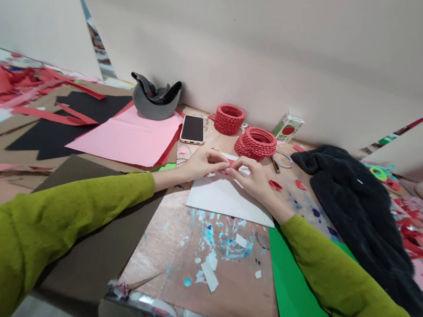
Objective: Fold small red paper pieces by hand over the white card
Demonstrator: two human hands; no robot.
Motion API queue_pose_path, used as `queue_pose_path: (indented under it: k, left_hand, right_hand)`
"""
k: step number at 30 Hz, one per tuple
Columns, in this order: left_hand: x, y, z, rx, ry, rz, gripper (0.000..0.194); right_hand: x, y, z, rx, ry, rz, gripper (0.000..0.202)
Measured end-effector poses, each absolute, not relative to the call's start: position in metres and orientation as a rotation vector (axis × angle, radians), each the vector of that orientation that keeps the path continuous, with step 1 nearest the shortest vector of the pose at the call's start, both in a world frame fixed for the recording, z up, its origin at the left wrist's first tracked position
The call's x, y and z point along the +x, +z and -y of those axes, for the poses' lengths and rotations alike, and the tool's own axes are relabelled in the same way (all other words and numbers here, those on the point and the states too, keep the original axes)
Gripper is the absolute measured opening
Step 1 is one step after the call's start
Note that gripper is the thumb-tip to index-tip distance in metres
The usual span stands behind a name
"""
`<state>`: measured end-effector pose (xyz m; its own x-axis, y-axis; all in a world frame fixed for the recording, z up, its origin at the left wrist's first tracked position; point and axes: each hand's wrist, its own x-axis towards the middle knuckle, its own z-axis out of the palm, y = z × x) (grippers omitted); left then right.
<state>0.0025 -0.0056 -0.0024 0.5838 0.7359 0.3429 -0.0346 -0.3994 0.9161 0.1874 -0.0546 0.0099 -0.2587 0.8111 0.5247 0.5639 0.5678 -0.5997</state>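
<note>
My left hand (206, 163) and my right hand (250, 177) meet over a white sheet (229, 198), fingers closed in a pinch. Between the fingertips is a small red paper piece (229, 164), mostly covered by the fingers, so its shape is hard to make out. Just beyond my hands stand two rings of folded red paper: one taller red paper ring (229, 121) at the back, and a nearer red paper ring (256, 143) on the right. A small red scrap (275, 185) lies beside my right hand.
Left are a phone (193, 129), pink paper (131, 136), a grey cap (157, 98), black paper (69, 126) and a red scrap heap (11, 83). Right are a small carton (288, 127), a dark furry cloth (357, 217) and green paper (302, 294). A pale wall (245, 41) stands behind.
</note>
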Motion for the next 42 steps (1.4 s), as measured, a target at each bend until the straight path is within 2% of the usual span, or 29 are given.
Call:
queue_pose_path:
  k: [3, 10, 15, 21, 25, 35, 42]
  left_hand:
    - [0.003, 0.0, 0.009, 1.806, 0.965, -0.565, 0.028]
    - [0.003, -0.002, 0.004, 1.809, 1.322, -0.738, 0.026]
    - [0.002, -0.006, 0.0, 1.821, 1.344, -0.811, 0.027]
    - [0.001, -0.008, -0.002, 1.884, 1.449, -0.822, 0.021]
    - [0.001, -0.008, -0.003, 1.929, 1.391, -0.841, 0.02]
    - [0.002, -0.004, 0.001, 1.966, 1.324, -0.812, 0.019]
    - [0.001, 0.001, 0.006, 1.979, 1.211, -0.738, 0.029]
  right_hand:
    - [0.188, 0.012, 0.055, -1.098, 0.364, 1.95, 0.02]
    - [0.192, 0.006, 0.048, -1.205, 0.306, 1.916, 0.02]
    - [0.193, 0.002, 0.046, -1.404, 0.184, 2.001, 0.026]
    - [0.194, 0.003, 0.046, -1.303, 0.244, 1.937, 0.02]
    - [0.194, 0.003, 0.045, -1.271, 0.298, 1.856, 0.012]
    - [0.197, -0.001, 0.043, -1.307, 0.228, 1.881, 0.012]
    - [0.197, -0.002, 0.043, -1.197, 0.169, 1.835, 0.012]
